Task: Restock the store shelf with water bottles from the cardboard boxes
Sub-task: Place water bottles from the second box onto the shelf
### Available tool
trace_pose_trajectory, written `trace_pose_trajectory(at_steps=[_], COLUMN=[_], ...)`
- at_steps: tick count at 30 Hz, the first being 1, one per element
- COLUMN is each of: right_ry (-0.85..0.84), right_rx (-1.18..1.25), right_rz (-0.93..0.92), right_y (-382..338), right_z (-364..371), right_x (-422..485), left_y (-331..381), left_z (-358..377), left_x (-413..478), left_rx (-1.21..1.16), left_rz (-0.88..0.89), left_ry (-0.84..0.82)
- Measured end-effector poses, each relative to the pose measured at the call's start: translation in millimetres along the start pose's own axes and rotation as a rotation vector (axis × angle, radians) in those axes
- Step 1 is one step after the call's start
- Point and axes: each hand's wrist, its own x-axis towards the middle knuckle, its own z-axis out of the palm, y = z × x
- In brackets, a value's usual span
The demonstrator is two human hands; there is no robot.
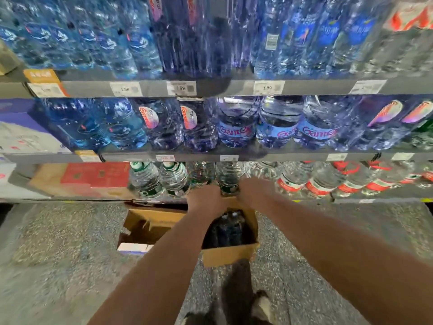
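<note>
An open cardboard box [230, 254] stands on the floor in front of the shelf, with several dark-capped water bottles [228, 227] in its right half. Its left half looks bare. Both my arms reach forward over the box to the bottom shelf [311, 200]. My left hand [206, 198] and my right hand [254, 192] clasp the lower part of a clear water bottle with a green label [227, 178], which stands upright at the shelf's front edge. To its left stand two more green-label bottles [159, 179].
Red-label bottles [316, 184] fill the bottom shelf to the right. A red and brown carton [89, 179] lies on it at the left. The two shelves above are packed with blue and purple bottles [236, 127]. The speckled floor [58, 242] spreads around the box. My shoes [262, 306] show below.
</note>
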Motion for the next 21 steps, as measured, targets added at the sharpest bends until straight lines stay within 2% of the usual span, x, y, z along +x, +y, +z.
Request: trace_pose_trajectory(at_steps=[5,9,14,21], right_ry=[-0.121,-0.164,-0.304,-0.405], right_rx=[0.065,0.147,0.194,0.343], right_rz=[-0.029,0.057,0.165,0.263], right_y=[18,20,19,27], right_z=[42,92,158,287], right_x=[26,51,91,148], left_y=[-1,-13,-31,-52], left_z=[47,92,153,276], left_x=[23,53,94,151], left_rx=[-0.011,-0.008,-0.082,-0.225], left_rz=[-0.004,-0.032,-0.041,-0.113], left_ry=[-0.104,-0.185,-0.277,-0.403])
